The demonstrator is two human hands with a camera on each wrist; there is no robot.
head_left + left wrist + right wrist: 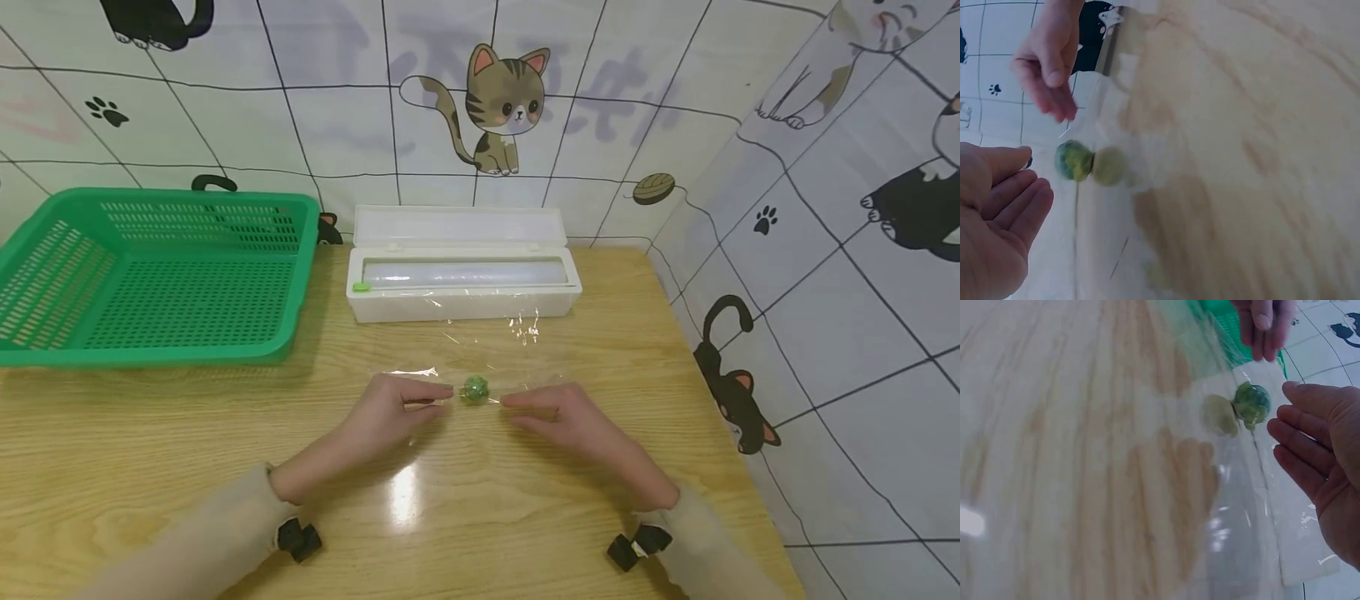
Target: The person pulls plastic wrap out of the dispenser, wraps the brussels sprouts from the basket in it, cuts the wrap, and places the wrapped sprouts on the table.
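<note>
A small round green ball [475, 390], leafy-looking like a Brussels sprout, lies on clear plastic film [523, 329] in front of the wrap box. To its left is my left hand [397, 406], fingertips beside the ball with thumb and fingers apart. My right hand [573, 417] mirrors this on the other side. Both wrist views show relaxed fingers around no object, next to the green ball [1074, 160]. A blurred reflection of the ball shows on the glossy tabletop.
Behind the film stands a white wrap box [465, 304] with its lid raised, a film roll [465, 273] and a green slider [362, 287]. A green plastic basket [296, 325] is at the left. Cat-print sheeting [600, 142] borders the wooden table [487, 533].
</note>
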